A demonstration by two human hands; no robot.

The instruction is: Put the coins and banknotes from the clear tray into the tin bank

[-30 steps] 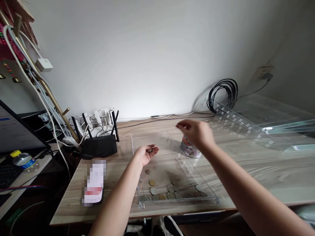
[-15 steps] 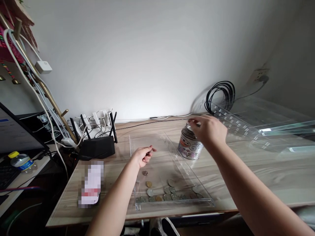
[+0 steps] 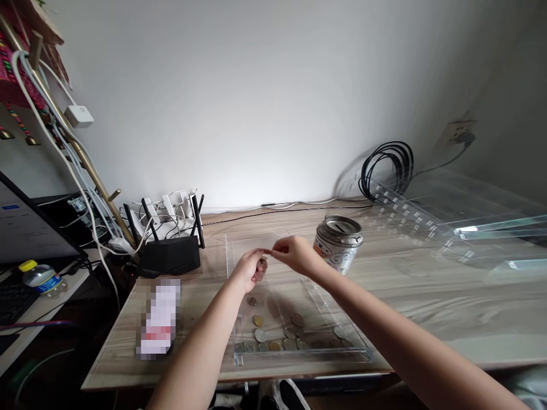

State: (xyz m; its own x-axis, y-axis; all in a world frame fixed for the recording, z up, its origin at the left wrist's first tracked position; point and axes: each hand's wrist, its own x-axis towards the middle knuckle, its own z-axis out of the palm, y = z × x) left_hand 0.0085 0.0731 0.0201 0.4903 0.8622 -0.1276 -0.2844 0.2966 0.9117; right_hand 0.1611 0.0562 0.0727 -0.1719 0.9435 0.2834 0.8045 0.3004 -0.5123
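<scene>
My left hand [image 3: 249, 269] hovers over a clear plastic tray [image 3: 325, 296], its fingers curled around some coins. My right hand [image 3: 294, 255] meets it, thumb and forefinger pinched at the left hand's fingertips, on a coin as far as I can tell. Several loose coins [image 3: 290, 337] lie along the tray's near edge. A tin money can [image 3: 338, 242] with a slotted lid stands upright just right of the tray, behind my right wrist.
A black router [image 3: 171, 250] with antennas and a tangle of white cables sits at back left. A blurred phone-like object [image 3: 159, 319] lies left of the tray. Clear acrylic trays [image 3: 461, 219] and a coiled black cable [image 3: 387, 165] fill the right back.
My right hand left the top of the can and swung left to meet my left hand. The left hand stayed over the tray.
</scene>
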